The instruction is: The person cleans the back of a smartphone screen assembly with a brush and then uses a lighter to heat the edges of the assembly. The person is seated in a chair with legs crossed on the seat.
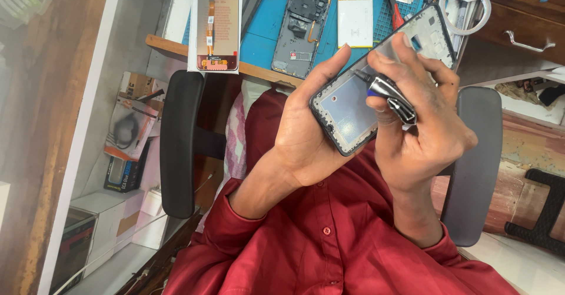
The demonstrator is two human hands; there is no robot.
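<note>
Left hand (pixel 306 136) cupped the phone frame (pixel 376 83) from below, thumb along its 9 o'clock edge, fingers hidden behind it. Right hand (pixel 421 124) closed round a small metal tool (pixel 388 92), tip touching the frame's inner face near its middle. Frame sat tilted at picture centre, above the red shirt (pixel 329 248). On the blue mat (pixel 276 18) at 12 o'clock lay an opened phone (pixel 301 30), a white battery (pixel 355 22) just beside it at 3 o'clock, a screen part (pixel 216 24) at 9 o'clock. Red-handled screwdriver (pixel 392 4) near the battery.
</note>
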